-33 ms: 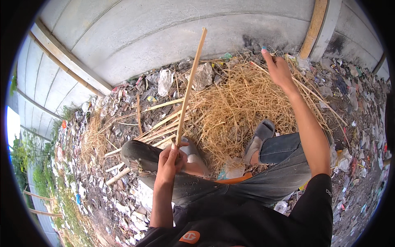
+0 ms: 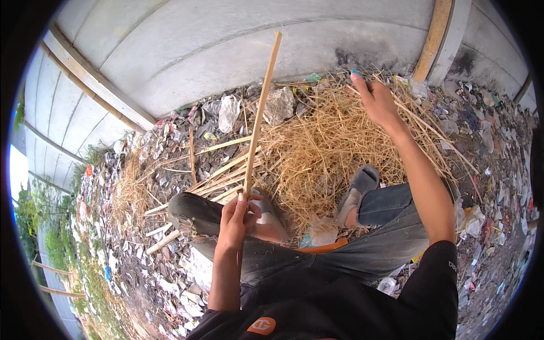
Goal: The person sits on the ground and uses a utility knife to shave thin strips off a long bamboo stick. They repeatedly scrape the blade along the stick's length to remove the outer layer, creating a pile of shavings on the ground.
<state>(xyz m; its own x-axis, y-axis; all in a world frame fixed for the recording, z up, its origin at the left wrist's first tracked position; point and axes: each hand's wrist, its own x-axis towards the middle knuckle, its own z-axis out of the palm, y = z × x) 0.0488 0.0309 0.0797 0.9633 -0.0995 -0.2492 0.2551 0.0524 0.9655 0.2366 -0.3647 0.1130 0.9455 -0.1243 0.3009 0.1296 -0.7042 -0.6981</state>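
My left hand (image 2: 233,220) is closed around a long pale bamboo strip (image 2: 260,113) above my left knee. The strip stands nearly upright, leaning a little right, its far end against the view of the wall. Out to the far right, above the straw pile, my right hand (image 2: 378,105) has curled fingers and a raised thumb with a blue-green tip. Whatever the curled fingers hold, if anything, is hidden. Several more cut bamboo strips (image 2: 218,184) lie on the ground beyond my left knee.
A heap of dry straw-like shavings (image 2: 328,153) spreads before my sandalled feet. Behind it stand a grey concrete wall (image 2: 226,45) and a rock (image 2: 279,106). Plastic litter covers the soil around me. An orange object (image 2: 323,247) lies between my legs.
My right hand has shifted slightly left and toward the strip. The bamboo strip's far end has moved a little up and left, still in my left hand.
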